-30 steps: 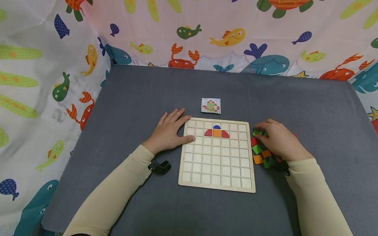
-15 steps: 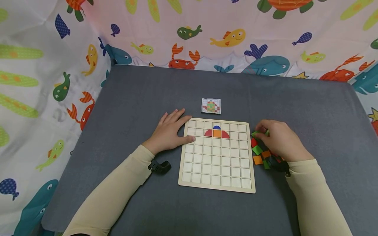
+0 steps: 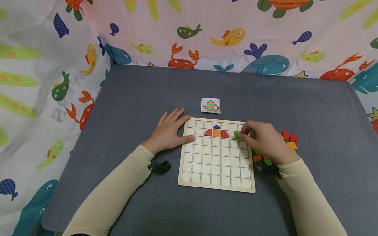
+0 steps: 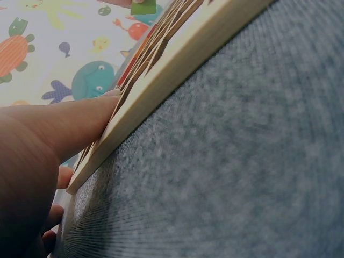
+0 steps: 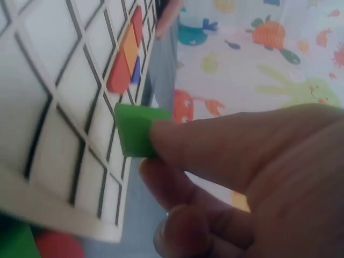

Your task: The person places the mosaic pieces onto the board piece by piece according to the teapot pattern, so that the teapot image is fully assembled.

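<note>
A wooden grid board [image 3: 217, 182] lies on the grey table. Near its top sit a blue half-round tile [image 3: 217, 127], an orange square tile [image 3: 217, 133] and two red curved tiles [image 3: 208, 132], one on either side of the orange. My right hand [image 3: 270, 141] pinches a green square tile [image 5: 137, 129] between thumb and fingers, over the board's upper right squares. Fingers spread, my left hand [image 3: 169, 132] rests at the board's upper left edge, its thumb [image 4: 80, 121] lying on the rim.
A small printed card [image 3: 211, 106] with a coloured grid pattern lies beyond the board. Right of the board, partly under my right hand, is a pile of loose tiles [image 3: 292, 145] in red, orange and green. A sea-animal cloth [image 3: 224, 19] hangs behind the table.
My right hand has moved left from the tile pile to above the board, carrying a green square tile. More of the pile's far side now shows. The left hand has stayed in place.
</note>
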### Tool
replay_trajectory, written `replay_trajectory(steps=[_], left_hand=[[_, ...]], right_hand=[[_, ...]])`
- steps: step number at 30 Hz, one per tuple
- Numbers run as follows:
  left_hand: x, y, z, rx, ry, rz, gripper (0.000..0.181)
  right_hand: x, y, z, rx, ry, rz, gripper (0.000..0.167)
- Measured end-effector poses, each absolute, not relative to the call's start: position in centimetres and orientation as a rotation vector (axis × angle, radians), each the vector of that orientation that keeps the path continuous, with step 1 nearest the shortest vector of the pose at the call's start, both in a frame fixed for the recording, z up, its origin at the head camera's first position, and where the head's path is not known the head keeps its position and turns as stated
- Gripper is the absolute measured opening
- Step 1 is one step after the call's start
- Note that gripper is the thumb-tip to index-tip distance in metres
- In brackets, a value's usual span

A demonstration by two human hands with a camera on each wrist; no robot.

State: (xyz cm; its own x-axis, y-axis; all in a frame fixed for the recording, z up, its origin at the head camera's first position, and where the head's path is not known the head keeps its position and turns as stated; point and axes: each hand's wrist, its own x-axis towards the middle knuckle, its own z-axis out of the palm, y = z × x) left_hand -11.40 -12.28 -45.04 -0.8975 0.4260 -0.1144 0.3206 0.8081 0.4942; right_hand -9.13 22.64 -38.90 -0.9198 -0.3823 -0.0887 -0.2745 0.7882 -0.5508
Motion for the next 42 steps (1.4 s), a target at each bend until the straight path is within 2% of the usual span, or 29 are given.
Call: replay_trajectory(steps=[25, 37, 42], left_hand=[[-11.4, -12.2, -44.9, 0.562, 2.767, 0.697, 0.089], [-11.4, -12.2, -44.9, 0.562, 2.773, 0.693, 0.089], [-11.4, -12.3, -45.0, 0.565, 2.776, 0.691, 0.089]], right_hand=[[-8.9, 20.1, -41.4, -0.667, 2.682, -0.864, 0.003], [-9.0, 20.4, -41.4, -0.670, 2.708, -0.815, 0.003], [-9.3, 21.3, -41.0, -0.587, 2.749, -0.769, 0.005]])
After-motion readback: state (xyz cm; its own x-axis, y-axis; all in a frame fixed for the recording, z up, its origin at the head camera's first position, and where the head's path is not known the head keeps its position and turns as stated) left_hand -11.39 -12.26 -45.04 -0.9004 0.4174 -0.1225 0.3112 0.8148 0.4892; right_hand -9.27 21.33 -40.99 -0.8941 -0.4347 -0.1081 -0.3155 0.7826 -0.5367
